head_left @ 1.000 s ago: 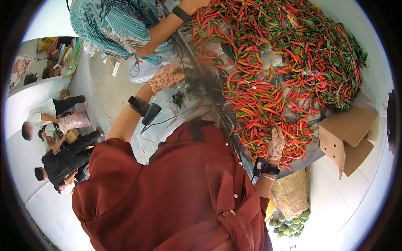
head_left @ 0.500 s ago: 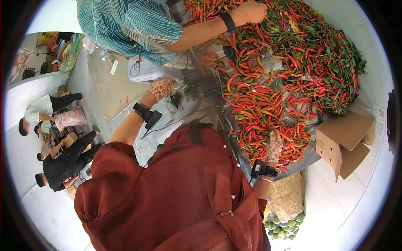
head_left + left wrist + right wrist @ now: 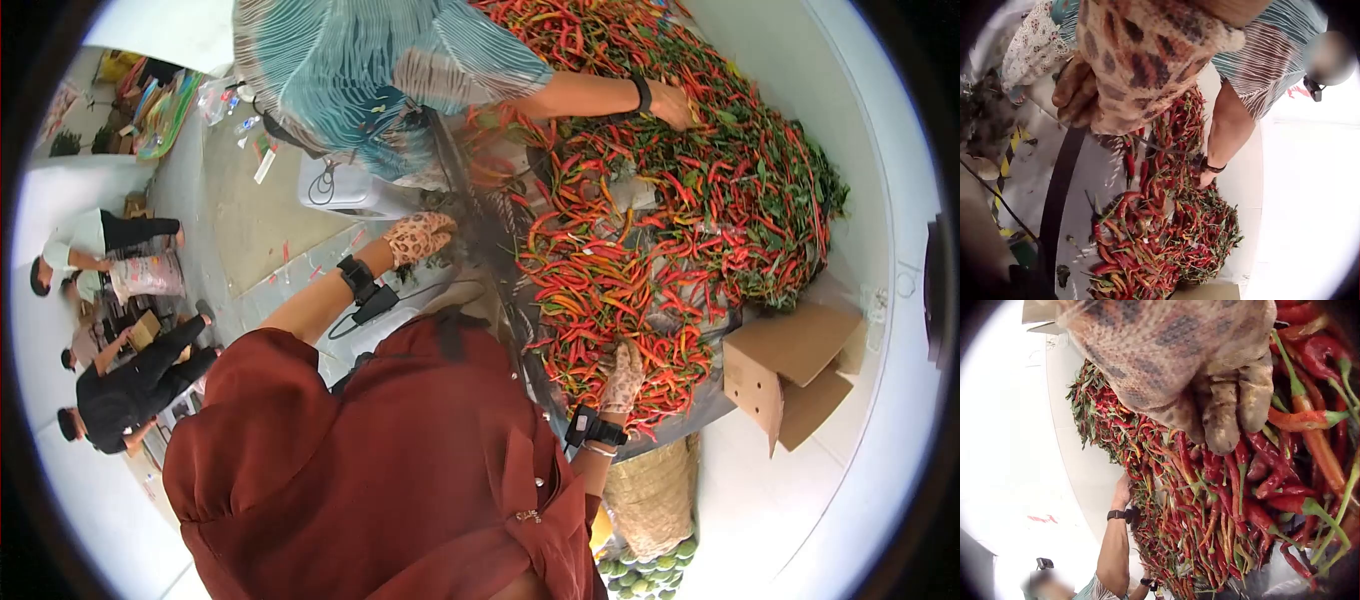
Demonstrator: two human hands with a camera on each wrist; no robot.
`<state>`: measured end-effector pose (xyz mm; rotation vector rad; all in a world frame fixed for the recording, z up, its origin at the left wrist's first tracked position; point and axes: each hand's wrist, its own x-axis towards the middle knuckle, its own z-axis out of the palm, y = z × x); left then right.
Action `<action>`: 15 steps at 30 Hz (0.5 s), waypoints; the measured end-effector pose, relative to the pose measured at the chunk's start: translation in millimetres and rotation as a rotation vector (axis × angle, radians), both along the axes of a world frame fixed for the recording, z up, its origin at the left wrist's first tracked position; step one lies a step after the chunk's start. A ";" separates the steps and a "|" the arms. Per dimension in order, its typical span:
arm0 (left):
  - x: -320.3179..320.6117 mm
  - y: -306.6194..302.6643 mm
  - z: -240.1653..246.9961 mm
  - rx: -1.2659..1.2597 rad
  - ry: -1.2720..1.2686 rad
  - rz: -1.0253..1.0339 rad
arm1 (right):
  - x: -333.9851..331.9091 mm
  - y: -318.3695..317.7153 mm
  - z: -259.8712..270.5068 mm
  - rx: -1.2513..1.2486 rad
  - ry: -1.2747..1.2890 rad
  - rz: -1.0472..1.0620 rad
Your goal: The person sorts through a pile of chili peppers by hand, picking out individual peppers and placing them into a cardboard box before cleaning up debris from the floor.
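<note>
My left hand [image 3: 420, 238], in a leopard-print glove, hovers at the near edge of the table [image 3: 465, 190], fingers loosely curled; the left wrist view shows its soiled fingertips [image 3: 1075, 94] over the dark table edge, with nothing visible in them. Red and orange chili peppers [image 3: 590, 270] lie spread across the dark sheet. My right hand [image 3: 625, 378], gloved alike, rests at the near right part of the peppers. In the right wrist view its fingers [image 3: 1221, 422] bend down toward the peppers, tips right at them; the palm side is hidden.
Another person's arm [image 3: 590, 95] reaches across to the leafy pepper heap [image 3: 770, 180]. An opened cardboard box [image 3: 790, 370] stands beyond the table's right end. Below it are a woven sack [image 3: 655, 500] and green round fruits [image 3: 650, 575]. A pale plastic bin [image 3: 345, 190] stands left.
My left hand has moved right toward the table edge. My right hand stays among the peppers. The other person's arm has reached farther right, onto the leafy heap. The head view has shifted slightly.
</note>
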<state>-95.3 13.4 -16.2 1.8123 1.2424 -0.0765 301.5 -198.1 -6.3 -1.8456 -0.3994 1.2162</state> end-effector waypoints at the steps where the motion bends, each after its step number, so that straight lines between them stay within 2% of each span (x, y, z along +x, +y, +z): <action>1: -4.9 -8.0 -3.4 0.009 -0.002 0.020 | -2.0 0.6 1.2 0.001 -0.008 -0.044; 3: -15.0 -24.0 -13.2 0.055 0.148 -0.048 | -4.8 0.9 2.2 0.020 -0.020 0.012; 4: -16.0 -28.6 -6.4 -0.015 0.214 -0.055 | -6.9 2.3 5.1 0.020 -0.032 0.008; 9: -49.1 -88.3 -18.3 0.040 0.131 0.060 | -3.2 -1.6 -7.2 0.038 0.018 -0.012; 11: -53.8 -114.7 -4.7 -0.130 0.153 0.180 | -2.9 -4.1 -7.9 0.088 0.026 0.044; 12: -70.4 -134.0 -29.6 -0.056 0.132 0.171 | -4.0 -2.9 -3.2 0.073 0.010 0.050; 15: -93.0 -156.6 -40.2 -0.081 0.151 0.183 | -3.1 0.6 9.8 0.063 0.040 0.093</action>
